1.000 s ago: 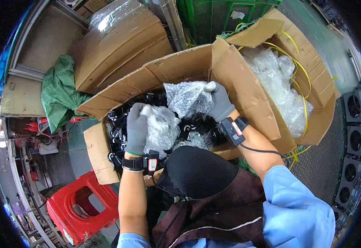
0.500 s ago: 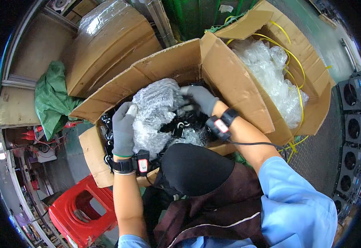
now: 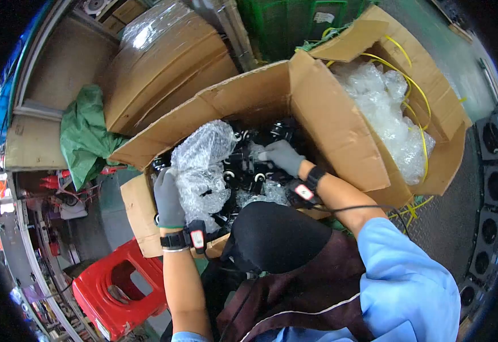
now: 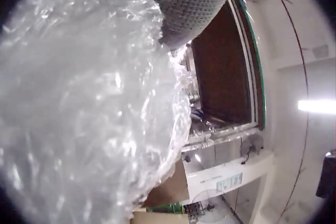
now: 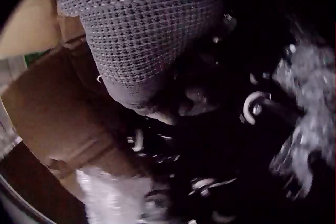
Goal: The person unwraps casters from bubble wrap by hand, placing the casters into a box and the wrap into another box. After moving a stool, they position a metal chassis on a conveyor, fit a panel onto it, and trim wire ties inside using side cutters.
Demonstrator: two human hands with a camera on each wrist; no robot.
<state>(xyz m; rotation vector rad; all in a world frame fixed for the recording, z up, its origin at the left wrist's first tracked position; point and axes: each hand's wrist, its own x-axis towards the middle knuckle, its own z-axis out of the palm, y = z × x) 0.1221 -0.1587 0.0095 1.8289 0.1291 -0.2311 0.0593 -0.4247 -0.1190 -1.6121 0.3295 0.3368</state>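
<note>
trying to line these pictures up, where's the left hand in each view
Head: left hand, left of centre, beside clear plastic wrap.
Left wrist: left hand, at the top, slightly right of centre.
Right wrist: not in it.
Shared landmark: clear plastic wrap, though not certainly the same piece.

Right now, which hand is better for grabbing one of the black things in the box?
Probably the right hand: its fingers are down among the black parts, while the left hand is busy holding bubble wrap.
</note>
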